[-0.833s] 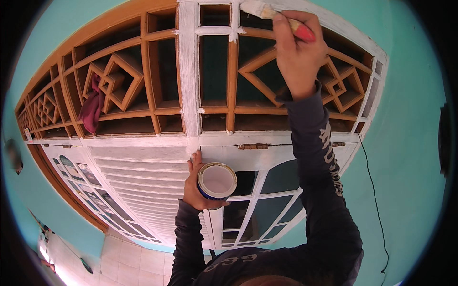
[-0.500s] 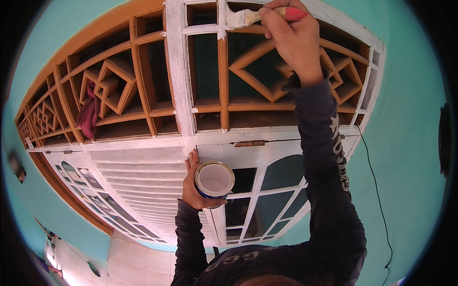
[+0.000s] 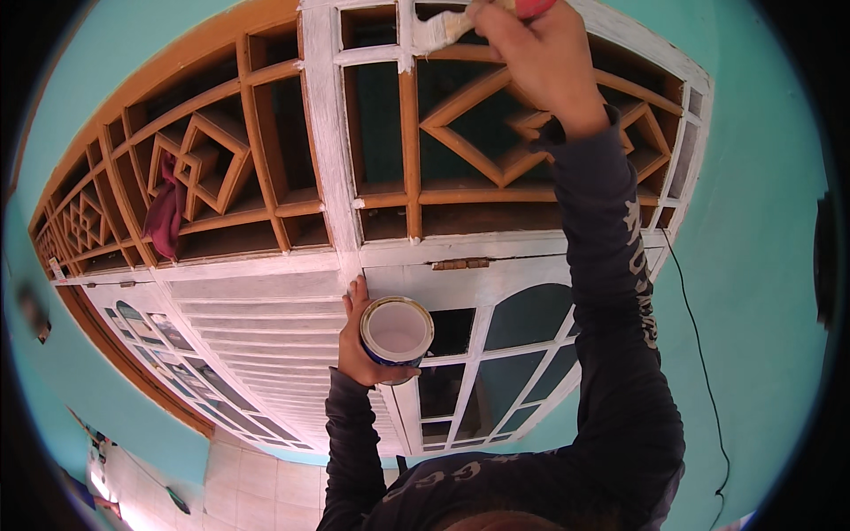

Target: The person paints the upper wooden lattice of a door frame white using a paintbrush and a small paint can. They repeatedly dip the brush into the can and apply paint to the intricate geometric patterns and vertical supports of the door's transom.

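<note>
In my right hand (image 3: 549,66) is a paintbrush (image 3: 452,31) with a red-tipped handle, gripped near the top of the picture. Its white-coated bristles touch the wooden lattice (image 3: 413,146) where the upright meets a crossbar. White paint covers the upper part of that upright; below it the wood is orange-brown. My left hand (image 3: 359,345) is wrapped round a paint can (image 3: 397,332) with pale paint inside, held in front of the white panelling. The can's rim is smeared, and its far side is hidden from the fingers.
A maroon cloth (image 3: 164,212) hangs from the brown lattice on the left. Below are a white louvred panel (image 3: 257,327) and white-framed glass panes (image 3: 513,380). A black cable (image 3: 695,345) runs down the turquoise wall (image 3: 753,265). Pale floor tiles (image 3: 257,482) show at the lower left.
My right hand and the brush have shifted slightly left and upward, the bristles staying at the same joint. The left hand and the can have hardly moved.
</note>
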`<action>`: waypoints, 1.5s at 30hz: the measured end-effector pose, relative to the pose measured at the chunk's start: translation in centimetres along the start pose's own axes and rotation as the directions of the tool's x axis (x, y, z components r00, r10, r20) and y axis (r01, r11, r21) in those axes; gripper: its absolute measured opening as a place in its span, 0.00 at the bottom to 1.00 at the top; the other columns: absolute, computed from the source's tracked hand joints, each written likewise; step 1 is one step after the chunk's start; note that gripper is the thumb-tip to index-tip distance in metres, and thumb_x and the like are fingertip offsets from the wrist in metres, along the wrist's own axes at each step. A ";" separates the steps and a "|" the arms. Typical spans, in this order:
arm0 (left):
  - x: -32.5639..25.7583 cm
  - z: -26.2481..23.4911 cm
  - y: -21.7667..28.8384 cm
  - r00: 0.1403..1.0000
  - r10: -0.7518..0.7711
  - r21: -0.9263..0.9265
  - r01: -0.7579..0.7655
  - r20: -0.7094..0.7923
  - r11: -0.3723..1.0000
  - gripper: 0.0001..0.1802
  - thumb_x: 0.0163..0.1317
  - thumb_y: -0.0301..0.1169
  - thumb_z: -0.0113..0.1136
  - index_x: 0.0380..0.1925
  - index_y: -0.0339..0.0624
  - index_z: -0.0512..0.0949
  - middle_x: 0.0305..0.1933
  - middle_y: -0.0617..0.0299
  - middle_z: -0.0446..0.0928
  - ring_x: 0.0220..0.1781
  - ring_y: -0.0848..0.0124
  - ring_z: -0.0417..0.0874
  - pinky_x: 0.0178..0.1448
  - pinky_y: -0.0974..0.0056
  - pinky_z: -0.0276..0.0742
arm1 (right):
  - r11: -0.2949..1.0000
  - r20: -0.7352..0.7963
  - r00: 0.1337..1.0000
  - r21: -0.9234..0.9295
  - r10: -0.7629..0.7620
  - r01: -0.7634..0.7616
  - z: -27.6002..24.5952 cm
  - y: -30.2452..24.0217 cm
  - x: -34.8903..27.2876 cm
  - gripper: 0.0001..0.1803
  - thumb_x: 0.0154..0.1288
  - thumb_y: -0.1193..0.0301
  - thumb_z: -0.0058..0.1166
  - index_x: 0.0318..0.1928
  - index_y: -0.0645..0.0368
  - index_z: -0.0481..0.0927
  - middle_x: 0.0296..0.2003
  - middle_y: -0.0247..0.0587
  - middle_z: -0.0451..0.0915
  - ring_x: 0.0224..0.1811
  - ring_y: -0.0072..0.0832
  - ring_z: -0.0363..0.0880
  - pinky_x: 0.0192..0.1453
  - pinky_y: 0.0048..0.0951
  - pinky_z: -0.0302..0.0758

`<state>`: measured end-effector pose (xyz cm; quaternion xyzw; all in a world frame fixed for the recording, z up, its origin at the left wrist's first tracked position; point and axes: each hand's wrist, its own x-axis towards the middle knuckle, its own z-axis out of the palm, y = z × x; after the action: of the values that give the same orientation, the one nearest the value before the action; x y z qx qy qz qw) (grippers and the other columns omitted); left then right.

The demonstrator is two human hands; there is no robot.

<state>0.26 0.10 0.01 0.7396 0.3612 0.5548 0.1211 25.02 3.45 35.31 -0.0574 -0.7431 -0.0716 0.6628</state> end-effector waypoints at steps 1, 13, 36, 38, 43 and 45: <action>-0.1 0.0 -0.2 1.000 0.003 0.002 -0.003 -0.009 1.000 0.62 0.17 0.45 0.89 0.62 0.33 0.76 0.81 0.28 0.51 0.86 0.41 0.44 0.85 0.45 0.24 | 0.999 0.080 0.997 -0.043 -0.025 0.028 -0.1 -0.3 0.0 0.05 0.69 0.74 0.59 0.37 0.63 0.78 0.24 0.28 0.74 0.27 0.14 0.68 0.31 0.22 0.69; 0.1 -0.1 0.0 1.000 0.003 0.024 -0.002 -0.021 1.000 0.62 0.17 0.46 0.90 0.62 0.33 0.77 0.80 0.27 0.52 0.86 0.40 0.46 0.85 0.44 0.26 | 0.994 -0.017 0.994 -0.042 -0.106 0.105 0.5 -1.4 1.2 0.07 0.68 0.74 0.58 0.33 0.63 0.76 0.24 0.33 0.76 0.24 0.22 0.69 0.30 0.26 0.70; -0.4 -0.6 -0.8 1.000 0.018 0.052 -0.018 0.005 0.999 0.62 0.21 0.47 0.89 0.64 0.33 0.76 0.80 0.28 0.54 0.85 0.40 0.47 0.86 0.46 0.30 | 0.549 0.300 0.818 -0.623 -0.490 0.557 12.0 -4.9 0.0 0.08 0.64 0.69 0.60 0.36 0.61 0.78 0.24 0.44 0.82 0.25 0.36 0.86 0.25 0.34 0.81; -0.2 -0.5 -0.8 1.000 0.030 0.052 -0.030 0.007 0.998 0.62 0.22 0.47 0.89 0.65 0.32 0.75 0.80 0.29 0.56 0.86 0.40 0.47 0.86 0.45 0.30 | 0.549 0.310 0.852 -0.661 -0.421 0.512 12.4 -4.2 0.7 0.08 0.64 0.69 0.60 0.37 0.60 0.78 0.25 0.43 0.82 0.26 0.35 0.86 0.25 0.34 0.81; -0.3 -0.5 -0.7 1.000 0.011 0.033 -0.012 0.024 0.999 0.67 0.25 0.47 0.88 0.70 0.29 0.69 0.73 0.39 0.71 0.84 0.46 0.55 0.86 0.45 0.30 | 0.580 0.395 0.865 -0.643 -0.309 0.501 13.4 -3.2 0.2 0.08 0.65 0.69 0.59 0.37 0.61 0.78 0.25 0.43 0.82 0.27 0.34 0.87 0.27 0.34 0.81; -0.8 -0.3 0.3 0.999 -0.035 -0.165 0.037 0.013 0.986 0.71 0.25 0.45 0.88 0.73 0.28 0.63 0.65 0.46 0.78 0.79 0.49 0.66 0.86 0.45 0.31 | 0.602 0.343 0.868 -0.626 -0.359 0.496 13.5 -3.7 0.5 0.09 0.65 0.69 0.58 0.37 0.63 0.79 0.25 0.44 0.82 0.27 0.35 0.86 0.28 0.34 0.82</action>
<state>-0.03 -0.71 -0.35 0.7231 0.3266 0.5769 0.1939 11.12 2.24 34.18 -0.1287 -0.7089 -0.4970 0.4837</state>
